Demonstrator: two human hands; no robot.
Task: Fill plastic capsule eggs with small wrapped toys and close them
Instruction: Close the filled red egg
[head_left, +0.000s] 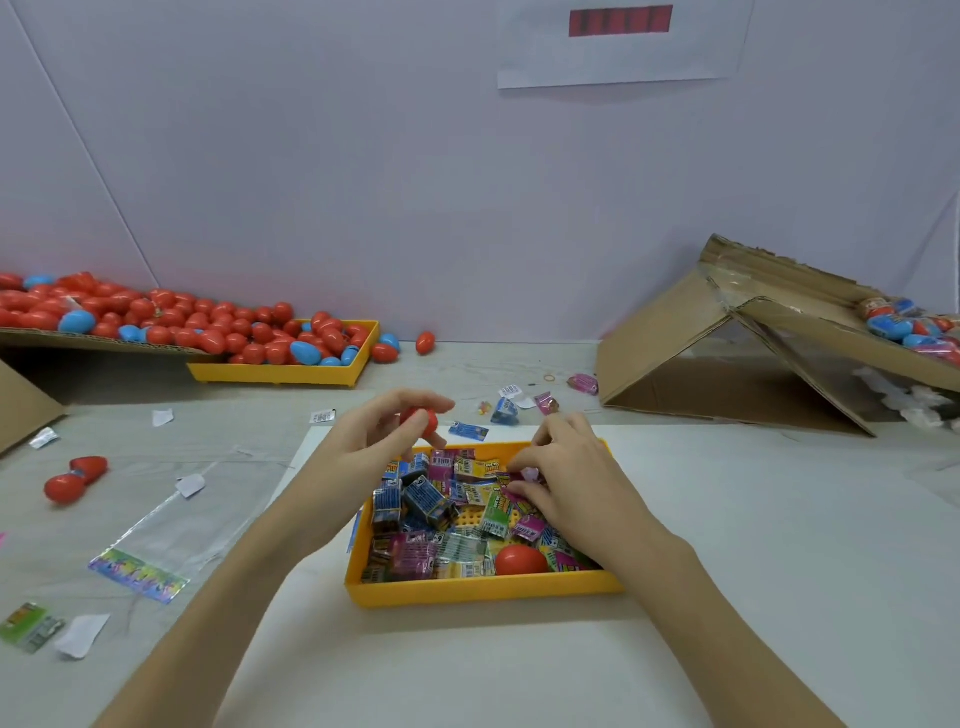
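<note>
Your left hand (384, 441) holds a red plastic capsule egg piece (422, 420) above the far left corner of the yellow plastic tray (483, 590), fingers curled round it; whether it is a half or a whole egg cannot be told. Your right hand (566, 483) is down in the tray, fingers pinching a small pink wrapped toy (522, 480) from the heap of wrapped toys (441, 519).

Judgement on handling: shell looks light, stiff and smooth, likely slippery; grip it round the widest part, open rim clear. Wrapped toys look light and crinkly, foil soft; pinch by the body, not a loose edge.

Another red egg shell (519, 558) lies in the tray's near right. Stock of red and blue eggs (218, 327) sits far left on the bench (779, 545).
</note>
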